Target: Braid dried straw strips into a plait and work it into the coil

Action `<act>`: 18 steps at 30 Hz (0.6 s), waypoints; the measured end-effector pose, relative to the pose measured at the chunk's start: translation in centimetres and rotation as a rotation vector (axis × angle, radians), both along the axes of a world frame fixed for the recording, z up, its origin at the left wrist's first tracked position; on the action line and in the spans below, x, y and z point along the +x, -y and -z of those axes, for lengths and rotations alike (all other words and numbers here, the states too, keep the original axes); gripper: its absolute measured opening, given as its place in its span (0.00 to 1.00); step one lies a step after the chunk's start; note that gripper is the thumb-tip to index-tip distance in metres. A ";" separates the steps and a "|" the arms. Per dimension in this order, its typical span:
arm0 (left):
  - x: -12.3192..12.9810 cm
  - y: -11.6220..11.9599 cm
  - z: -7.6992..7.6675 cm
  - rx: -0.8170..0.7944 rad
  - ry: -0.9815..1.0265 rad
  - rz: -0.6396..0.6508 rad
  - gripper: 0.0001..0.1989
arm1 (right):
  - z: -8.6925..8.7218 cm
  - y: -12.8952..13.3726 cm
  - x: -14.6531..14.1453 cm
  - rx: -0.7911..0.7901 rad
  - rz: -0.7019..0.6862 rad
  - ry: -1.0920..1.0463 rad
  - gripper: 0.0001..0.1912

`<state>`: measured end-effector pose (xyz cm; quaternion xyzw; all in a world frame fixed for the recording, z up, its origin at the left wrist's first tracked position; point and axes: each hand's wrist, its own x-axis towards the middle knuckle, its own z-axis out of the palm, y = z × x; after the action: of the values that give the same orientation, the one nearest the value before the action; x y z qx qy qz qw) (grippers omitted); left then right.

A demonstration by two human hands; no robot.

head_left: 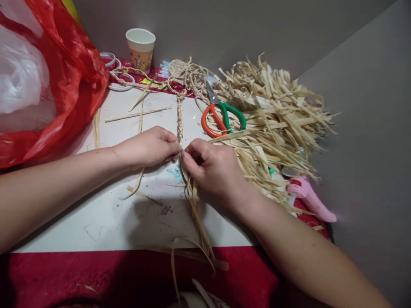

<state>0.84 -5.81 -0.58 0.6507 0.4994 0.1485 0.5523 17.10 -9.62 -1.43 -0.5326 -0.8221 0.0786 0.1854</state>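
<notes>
A narrow straw braid runs from a coiled bundle of finished braid down to my two hands. My left hand pinches the braid's lower end from the left. Close against it, my right hand pinches the same spot from the right, its fingers curled. Loose straw strands trail from below the fingers over the board's front edge. The exact crossing of the strands is hidden by the fingertips. Just beyond my right hand lie scissors with one orange and one green handle.
A large heap of dry straw covers the right side. A red plastic bag bulges at left. Behind are a paper cup and white rings. A pink glue gun lies right. The white board rests on red cloth.
</notes>
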 end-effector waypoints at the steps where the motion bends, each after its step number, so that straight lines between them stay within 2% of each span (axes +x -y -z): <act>1: 0.0 0.0 0.0 -0.047 0.015 -0.012 0.12 | 0.0 0.1 0.0 0.020 -0.010 0.032 0.11; 7: 0.2 0.2 -0.2 -0.162 0.081 -0.060 0.14 | 0.2 0.4 -0.2 0.098 -0.092 0.171 0.14; 12: 0.4 0.4 -0.5 -0.292 0.168 -0.122 0.13 | -0.1 1.0 -0.4 0.189 -0.087 0.273 0.18; 18: 0.3 0.2 -0.8 -0.408 0.277 -0.234 0.13 | -0.9 2.1 -1.1 0.117 -0.064 0.365 0.19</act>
<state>1.12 -5.97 0.27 0.4374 0.5107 0.1952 0.7140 16.01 -11.75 -0.51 -0.4999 -0.8617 -0.0614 0.0612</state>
